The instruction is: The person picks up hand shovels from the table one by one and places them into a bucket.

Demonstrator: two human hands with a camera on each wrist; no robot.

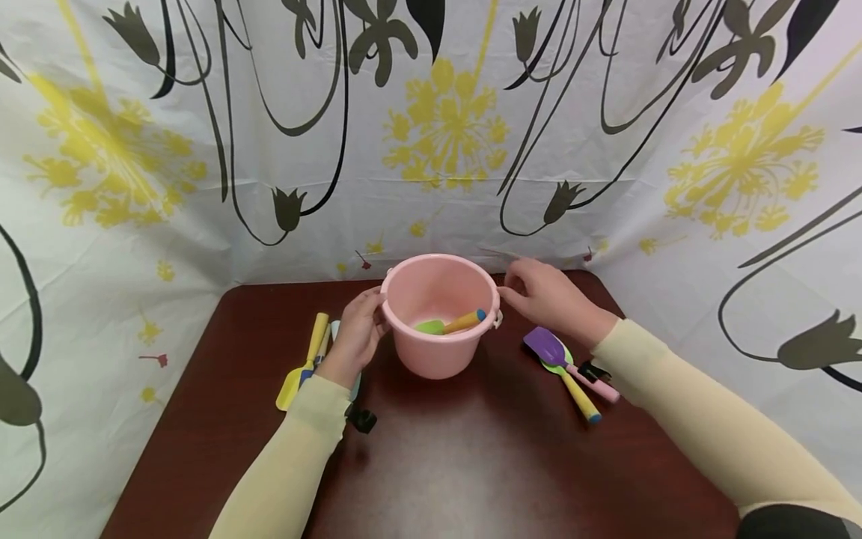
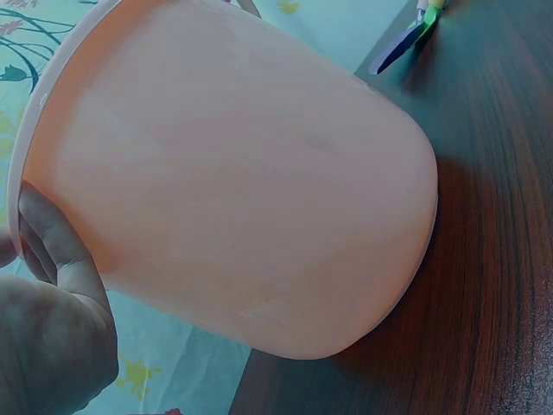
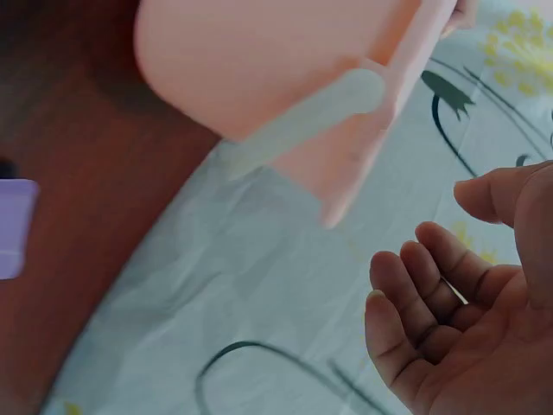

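Observation:
Fingers of my left hand (image 1: 358, 333) grip the rim of a pink bucket (image 1: 434, 355) at its left side. In the left wrist view the fingers curl under the rim, against the bucket wall (image 2: 233, 190). Inside the bucket lies a toy shovel (image 1: 465, 321) with a green blade, a yellow-orange handle and a blue tip. My right hand (image 1: 545, 296) is just beside the right rim. Its fingers are loosely bent and the thumb stands apart, with nothing held in the right wrist view. A whitish bucket handle (image 3: 311, 121) hangs along the bucket's near side there.
Right of the bucket, a purple shovel (image 1: 547, 346) with a pink handle lies across a green one with a yellow handle (image 1: 581, 397). A yellow shovel (image 1: 291, 385) and other toy tools lie left, partly behind my left arm. A patterned cloth (image 1: 431, 217) hangs behind the dark table (image 1: 431, 464).

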